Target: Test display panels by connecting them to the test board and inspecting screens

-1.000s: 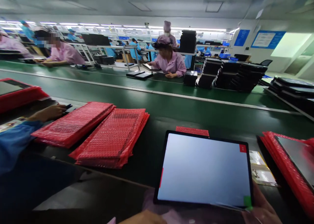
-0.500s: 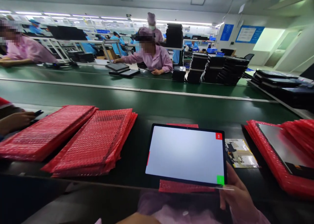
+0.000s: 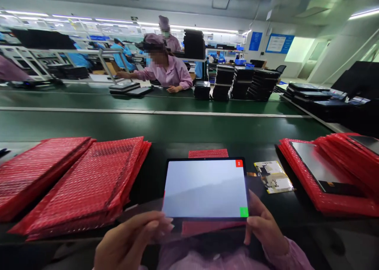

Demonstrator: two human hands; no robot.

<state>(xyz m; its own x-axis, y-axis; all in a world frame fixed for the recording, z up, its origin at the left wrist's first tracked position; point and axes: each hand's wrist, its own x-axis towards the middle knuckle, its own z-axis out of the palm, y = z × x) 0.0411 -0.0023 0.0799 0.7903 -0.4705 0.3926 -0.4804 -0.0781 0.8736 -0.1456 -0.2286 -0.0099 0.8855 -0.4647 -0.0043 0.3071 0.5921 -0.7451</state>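
Note:
A tablet screen (image 3: 204, 189), lit plain white with a red square and a green square at its right corners, is tilted up in front of me. My right hand (image 3: 265, 224) grips its lower right corner, thumb at the front. My left hand (image 3: 134, 236) is beside the lower left corner, thumb and fingers pinched on what looks like a thin clear film, whose faint haze lies below the screen. A cable runs from the screen's right side to a small circuit board (image 3: 276, 183). Red bubble wrap (image 3: 209, 153) lies under the screen.
Stacks of red bubble-wrap sleeves (image 3: 91, 179) lie at left. At right, bubble wrap (image 3: 308, 183) bears a dark panel (image 3: 322, 159). Across the green bench (image 3: 118, 122), a person in pink (image 3: 174, 72) works near black stacks (image 3: 223, 80).
My left hand has come up to the screen's lower left corner, with its fingers pinched. The screen appears slightly further left and lower, still in my right hand. The view has turned rightward.

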